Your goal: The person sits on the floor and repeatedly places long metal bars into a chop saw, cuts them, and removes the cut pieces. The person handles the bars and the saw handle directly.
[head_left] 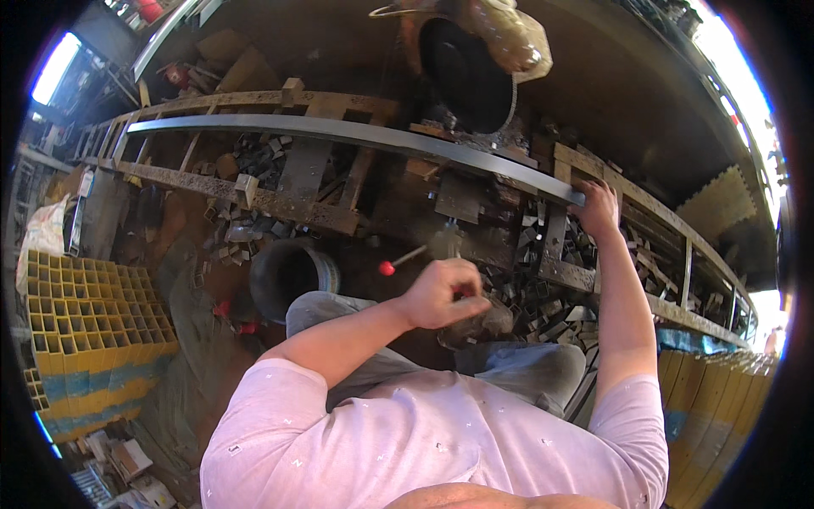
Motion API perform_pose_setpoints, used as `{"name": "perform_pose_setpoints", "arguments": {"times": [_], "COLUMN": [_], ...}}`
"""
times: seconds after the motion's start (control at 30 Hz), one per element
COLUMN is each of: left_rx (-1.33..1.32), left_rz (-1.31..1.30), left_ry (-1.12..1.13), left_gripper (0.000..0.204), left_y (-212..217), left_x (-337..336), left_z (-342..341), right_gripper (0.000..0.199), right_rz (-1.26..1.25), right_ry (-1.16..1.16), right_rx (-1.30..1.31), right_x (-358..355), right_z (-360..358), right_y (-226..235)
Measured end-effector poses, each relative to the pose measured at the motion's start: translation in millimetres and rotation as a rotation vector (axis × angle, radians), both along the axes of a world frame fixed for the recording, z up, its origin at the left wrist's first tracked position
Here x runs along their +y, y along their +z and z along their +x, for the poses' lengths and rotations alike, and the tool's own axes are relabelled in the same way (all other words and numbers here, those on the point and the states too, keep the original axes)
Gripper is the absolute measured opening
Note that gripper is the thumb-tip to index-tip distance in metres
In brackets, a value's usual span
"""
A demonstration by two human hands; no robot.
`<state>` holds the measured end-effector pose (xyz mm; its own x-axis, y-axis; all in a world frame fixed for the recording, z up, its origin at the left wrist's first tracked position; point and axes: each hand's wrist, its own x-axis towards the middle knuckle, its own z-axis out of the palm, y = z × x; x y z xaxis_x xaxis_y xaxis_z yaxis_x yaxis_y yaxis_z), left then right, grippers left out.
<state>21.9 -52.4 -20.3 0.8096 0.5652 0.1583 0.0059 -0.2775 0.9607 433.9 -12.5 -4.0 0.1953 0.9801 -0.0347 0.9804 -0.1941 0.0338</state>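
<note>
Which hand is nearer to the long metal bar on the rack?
Right. The right hand rests at the end of the long metal bar; the left hand is lower down, apart from it, over the lap.

Spotted a pale, crumpled plastic sack [41,242] slumped at the far left, just above the stacked yellow tubes. Also noticed a few flat cardboard packets [127,462] scattered on the floor, bottom left. No labels, signs or screens visible.
</note>
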Motion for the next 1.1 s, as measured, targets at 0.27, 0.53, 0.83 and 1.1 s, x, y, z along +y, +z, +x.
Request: {"name": "perform_pose_setpoints", "arguments": {"times": [0.27,0.53,0.83,1.1], "left_rx": [0.841,0.593,0.406,0.821], "left_rz": [0.121,0.656,0.894,0.818], "left_ry": [0.074,-0.453,-0.162,-0.273], "left_gripper": [0.037,0.03,0.043,0.04], "left_y": [-185.0,-17.0,-38.9,-70.0], "left_x": [-34.8,-68.8,-23.7,-36.1], "left_z": [71.7,62.6,103.2,129.8], "right_gripper": [0.05,0.051,0.053,0.056], "right_rz": [0.014,0.027,0.031,0.055], "right_ry": [-0.048,-0.062,-0.053,-0.019], "right_rx": [0.013,0.063,0.062,0.049], "right_x": [-4.6,-8.5,-2.9,-8.9], "right_z": [-12.6,1.8,-7.6,-6.5], "right_y": [11.3,-2.3,-0.9,-2.8]}}
